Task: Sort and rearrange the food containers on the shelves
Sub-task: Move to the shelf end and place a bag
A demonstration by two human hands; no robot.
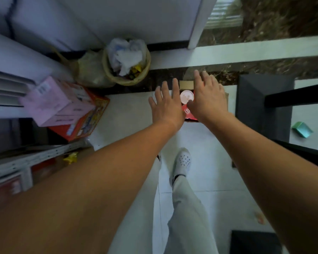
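Round pink-lidded container (186, 95) sits in a cardboard box (186, 84) on the floor, with a red packet (190, 116) beside it. The left hand (166, 105) and right hand (207, 97) flank it from above, fingers straight and spread, grasping nothing. Contact cannot be determined. A full wastebasket (125, 82) stands nearby.

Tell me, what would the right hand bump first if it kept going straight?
Probably the cardboard box under the right hand, just beside the pink-lidded cup, though depth is hard to judge.

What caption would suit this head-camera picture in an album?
Both open, left hand and right hand reach down toward a pink-lidded tub in a cardboard box on the floor.
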